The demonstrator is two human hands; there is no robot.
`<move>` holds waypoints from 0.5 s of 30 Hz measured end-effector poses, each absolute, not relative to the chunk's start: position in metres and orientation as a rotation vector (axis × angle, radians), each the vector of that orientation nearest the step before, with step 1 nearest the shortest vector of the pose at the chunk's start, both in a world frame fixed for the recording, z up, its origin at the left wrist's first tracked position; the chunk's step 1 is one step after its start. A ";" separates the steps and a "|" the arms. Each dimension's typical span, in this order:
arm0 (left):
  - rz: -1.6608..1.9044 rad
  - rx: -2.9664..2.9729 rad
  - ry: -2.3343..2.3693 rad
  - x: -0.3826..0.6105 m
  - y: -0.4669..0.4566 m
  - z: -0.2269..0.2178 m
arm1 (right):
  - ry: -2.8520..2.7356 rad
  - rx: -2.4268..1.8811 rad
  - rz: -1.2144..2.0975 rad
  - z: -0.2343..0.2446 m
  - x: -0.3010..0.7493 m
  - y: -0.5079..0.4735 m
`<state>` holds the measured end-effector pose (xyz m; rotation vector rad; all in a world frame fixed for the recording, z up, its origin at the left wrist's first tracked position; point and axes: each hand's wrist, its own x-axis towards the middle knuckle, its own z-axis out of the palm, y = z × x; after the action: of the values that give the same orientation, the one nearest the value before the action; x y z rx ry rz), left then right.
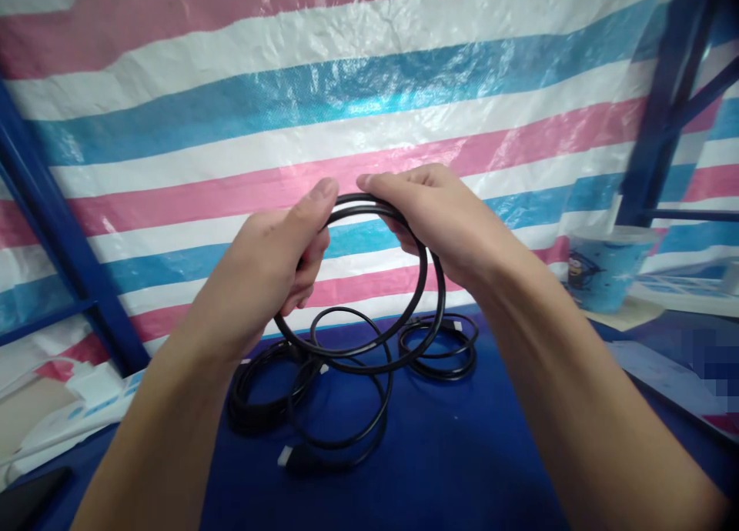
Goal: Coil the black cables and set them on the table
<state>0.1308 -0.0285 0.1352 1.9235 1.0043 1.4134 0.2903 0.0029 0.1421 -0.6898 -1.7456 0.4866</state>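
Observation:
Both hands hold up a black cable (439, 285) wound into loops. My left hand (289, 254) is closed round the loops at their upper left, thumb pointing up. On the upper right, my right hand (424, 208) grips the same loops, its fingers curled under and partly hidden. The held loops hang in front of other black cable on the blue table (456, 454). Down there lie a thick coil (259, 392) at left, a smaller coil (442, 369) at right, and a loose length ending in a plug (312, 460) with a pale metal tip.
A blue patterned cup (612, 269) with a straw stands at the right on a tan mat. White power strip and adapter (98, 385) sit at left, near a dark flat object (35, 496). Blue metal posts (63, 238) flank a striped plastic sheet (346, 77) behind.

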 end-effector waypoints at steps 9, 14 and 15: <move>1.746 1.849 1.060 0.131 -0.020 0.130 | -1.609 -0.745 -0.090 0.141 0.269 -0.006; 2.014 1.793 1.022 0.130 -0.022 0.129 | -1.564 -0.596 0.030 0.140 0.262 -0.009; 2.062 1.732 0.985 0.130 -0.023 0.129 | -1.559 -0.581 0.112 0.139 0.261 -0.010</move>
<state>0.1298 -0.0227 0.1293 1.7322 0.9853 2.0620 0.2606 -0.0095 0.1393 -0.5805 -1.5585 0.1119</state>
